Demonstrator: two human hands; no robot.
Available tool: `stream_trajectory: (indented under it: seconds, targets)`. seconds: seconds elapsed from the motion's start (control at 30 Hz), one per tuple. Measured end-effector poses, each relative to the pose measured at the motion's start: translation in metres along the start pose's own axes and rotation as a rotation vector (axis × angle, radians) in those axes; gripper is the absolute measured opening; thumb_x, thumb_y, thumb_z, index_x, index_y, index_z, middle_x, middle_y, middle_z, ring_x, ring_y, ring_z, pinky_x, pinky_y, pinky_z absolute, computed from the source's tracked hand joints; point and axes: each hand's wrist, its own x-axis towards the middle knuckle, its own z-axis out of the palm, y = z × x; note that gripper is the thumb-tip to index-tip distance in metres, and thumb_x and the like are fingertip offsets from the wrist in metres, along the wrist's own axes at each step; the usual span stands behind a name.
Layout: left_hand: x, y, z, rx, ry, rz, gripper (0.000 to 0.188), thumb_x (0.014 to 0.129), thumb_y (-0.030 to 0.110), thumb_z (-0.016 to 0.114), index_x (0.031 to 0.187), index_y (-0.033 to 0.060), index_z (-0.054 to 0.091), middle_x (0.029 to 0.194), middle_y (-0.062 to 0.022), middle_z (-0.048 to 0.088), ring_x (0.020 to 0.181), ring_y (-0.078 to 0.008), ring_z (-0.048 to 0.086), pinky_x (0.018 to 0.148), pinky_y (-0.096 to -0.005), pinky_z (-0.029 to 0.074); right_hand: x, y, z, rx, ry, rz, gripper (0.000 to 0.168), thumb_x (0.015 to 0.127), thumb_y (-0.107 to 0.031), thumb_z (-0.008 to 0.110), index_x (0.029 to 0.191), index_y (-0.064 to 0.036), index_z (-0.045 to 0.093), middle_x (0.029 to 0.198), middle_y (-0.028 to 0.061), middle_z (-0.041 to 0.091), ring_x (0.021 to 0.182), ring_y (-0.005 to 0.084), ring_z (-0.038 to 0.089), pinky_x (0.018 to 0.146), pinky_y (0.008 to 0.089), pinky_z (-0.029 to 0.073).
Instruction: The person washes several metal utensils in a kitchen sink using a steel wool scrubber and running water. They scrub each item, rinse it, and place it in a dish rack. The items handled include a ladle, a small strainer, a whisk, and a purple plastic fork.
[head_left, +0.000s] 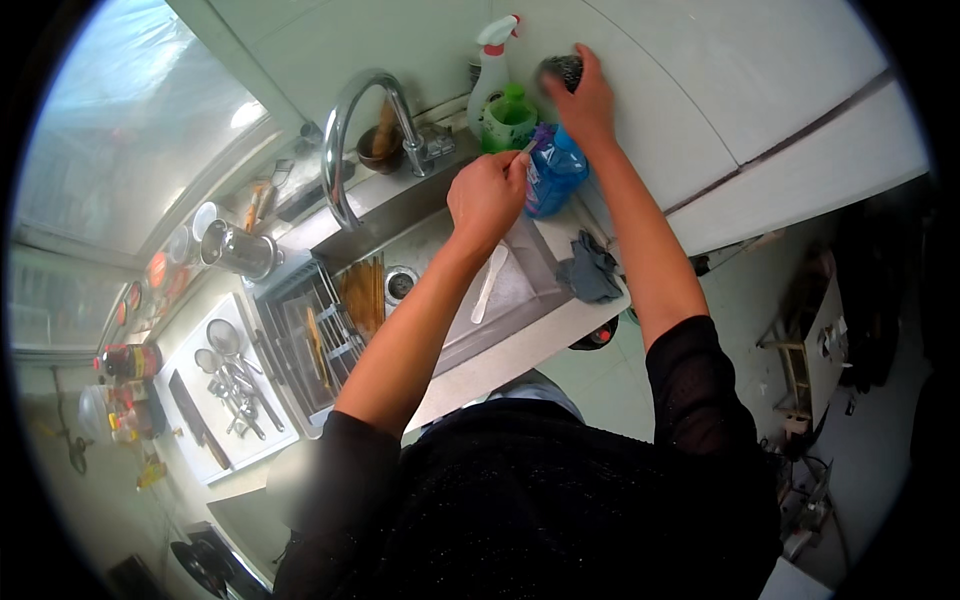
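Observation:
My left hand (484, 195) is closed around a thin pale utensil (530, 146); only its end shows past my thumb, and the rest is hidden. It is raised over the steel sink (536, 262). My right hand (590, 101) grips a dark scouring pad (564, 73) in front of the pale wall, beyond the bottles. Below my left hand a whitish flat-handled utensil (490, 283) lies in the sink. Several wooden chopsticks (365, 292) rest near the drain (401, 285).
Beside my hands stand a blue bottle (556, 176), a green bottle (510, 124) and a white spray bottle (491, 79). A curved faucet (334, 142) arches over the sink. Left are a dish rack (304, 345) and a white board (217, 390) with utensils. A grey cloth (592, 270) lies right.

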Motion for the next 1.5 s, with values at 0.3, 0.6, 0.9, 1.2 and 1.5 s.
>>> stream_trajectory:
  seconds: [0.3,0.6,0.9,1.2,1.5]
  targets:
    - [-0.061,-0.071,-0.042,-0.143,0.019,-0.081,0.037,0.098,0.033,0.047,0.129,0.0144,0.057,0.081,-0.0138,0.064,0.079,-0.0314,0.064,0.071,-0.0393,0.049,-0.080,-0.099,-0.036,0.281,-0.197,-0.129,0.055,0.081,-0.010,0.070,0.131,-0.005,0.049,0.123,0.0146,0.056,0.109,0.0285,0.058,0.093,0.0354,0.046]
    - [-0.138,-0.142,-0.057,-0.124,0.032,-0.212,0.036,0.098,0.029,0.050,0.120,0.0029,0.060,0.090,-0.0190,0.065,0.082,-0.0363,0.064,0.072,-0.0412,0.049,-0.174,-0.143,0.018,0.445,-0.520,-0.122,0.053,0.072,0.004,0.062,0.123,-0.005,0.051,0.129,0.0147,0.052,0.119,0.0331,0.050,0.101,0.0376,0.041]
    - [-0.173,-0.146,-0.080,0.099,0.218,-0.108,0.022,0.090,0.012,0.059,0.109,0.0035,0.065,0.080,-0.0171,0.060,0.075,-0.0372,0.060,0.064,-0.0437,0.047,-0.230,-0.162,0.050,0.370,-0.605,-0.446,0.048,0.067,0.012,0.057,0.112,-0.003,0.060,0.115,0.0121,0.057,0.107,0.0335,0.054,0.092,0.0408,0.045]
    - [-0.186,-0.154,-0.084,0.079,0.282,-0.154,0.016,0.089,0.008,0.057,0.103,0.0031,0.064,0.081,-0.0171,0.059,0.074,-0.0379,0.060,0.063,-0.0428,0.046,-0.247,-0.170,0.055,0.394,-0.596,-0.505,0.039,0.071,0.007,0.057,0.109,-0.003,0.062,0.111,0.0112,0.058,0.103,0.0315,0.055,0.090,0.0400,0.045]
    - [-0.194,-0.158,-0.079,0.004,0.345,-0.166,0.018,0.091,0.010,0.057,0.106,0.0040,0.064,0.081,-0.0170,0.059,0.075,-0.0369,0.060,0.064,-0.0424,0.047,-0.247,-0.166,0.068,0.365,-0.583,-0.442,0.039,0.072,0.005,0.058,0.109,-0.003,0.062,0.110,0.0114,0.059,0.105,0.0310,0.055,0.092,0.0406,0.044]
